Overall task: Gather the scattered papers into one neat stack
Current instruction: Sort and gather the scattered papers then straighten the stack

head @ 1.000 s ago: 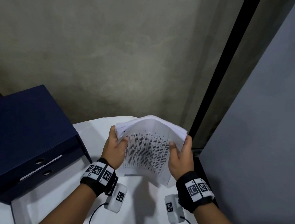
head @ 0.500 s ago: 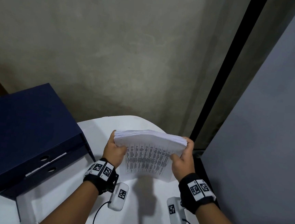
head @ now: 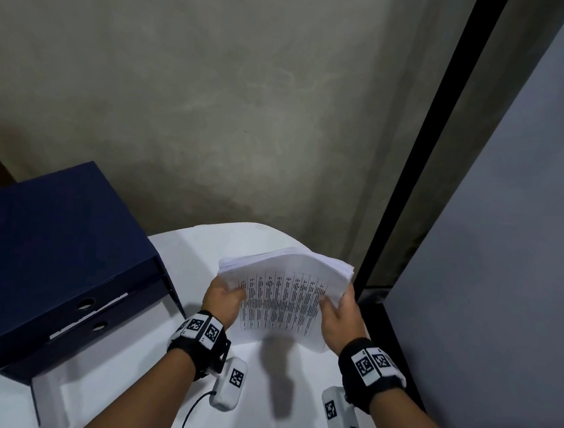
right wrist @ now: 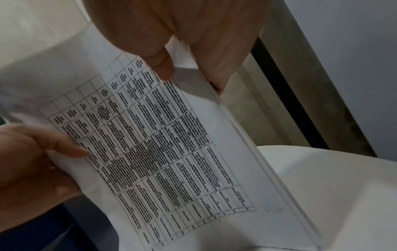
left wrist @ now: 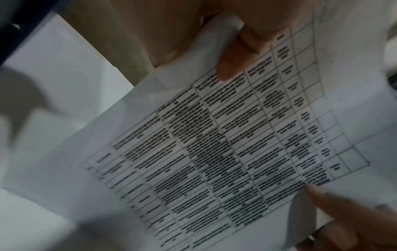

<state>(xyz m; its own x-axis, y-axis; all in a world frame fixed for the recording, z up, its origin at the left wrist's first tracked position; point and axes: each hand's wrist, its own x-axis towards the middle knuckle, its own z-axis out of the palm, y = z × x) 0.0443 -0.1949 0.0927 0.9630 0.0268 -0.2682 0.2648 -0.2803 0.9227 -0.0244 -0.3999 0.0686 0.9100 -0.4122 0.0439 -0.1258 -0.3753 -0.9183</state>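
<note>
Standing behind everything is a big gray-green wall (head: 216, 88), with a black strip (head: 426, 141) running down it and a pale gray panel (head: 527, 235) sitting to the right. A white desk (head: 181, 259) is sitting below the wall. A dark blue box file (head: 41, 254) is lying on the left part of the desk, and its spine with two round holes is facing the person.

A stack of papers (head: 283, 302) is being held up over the middle of the desk, standing on its edge and leaning back a little. Its bottom edge is sitting right by the desk top, but I cannot tell if it is touching. The front sheet is showing a printed table with many small boxes of dark words, too blurry to read. The top edges are fanning out a bit.

The left hand (head: 224, 297) is gripping the left side of the stack, with the thumb pressing on the front sheet and the fingers wrapping round behind. The right hand (head: 341, 316) is gripping the right side the same way. Black bands with square black-and-white tags are sitting on both wrists.
</note>
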